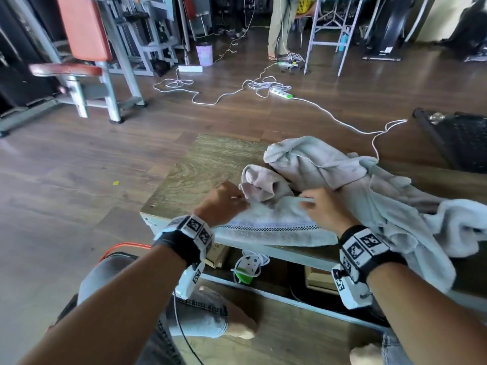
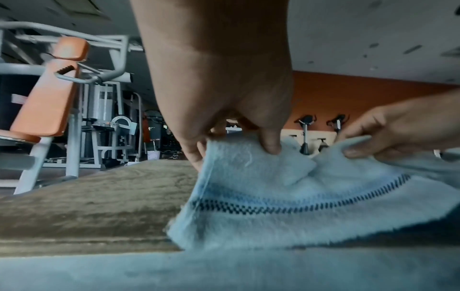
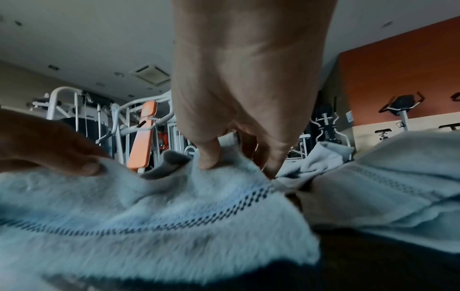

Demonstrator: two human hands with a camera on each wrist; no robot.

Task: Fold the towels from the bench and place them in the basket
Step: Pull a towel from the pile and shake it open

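Note:
A pale blue towel (image 1: pixel 274 227) with a dark checked stripe lies over the near edge of the wooden bench (image 1: pixel 200 169). My left hand (image 1: pixel 224 201) pinches its far left corner (image 2: pixel 239 149) between thumb and fingers. My right hand (image 1: pixel 324 209) pinches the far edge further right (image 3: pixel 219 165). Behind my hands lies a rumpled heap of other pale towels (image 1: pixel 329 167), with more cloth hanging off the bench at the right (image 1: pixel 421 233). A black mesh basket (image 1: pixel 458 138) stands on the floor at the far right.
White cables and a power strip (image 1: pixel 282 92) trail over the wooden floor beyond the bench. An orange-padded gym machine (image 1: pixel 87 61) stands at the back left. A person's legs (image 1: pixel 279 27) and a metal table (image 1: pixel 332 27) are at the back. My knees are under the bench.

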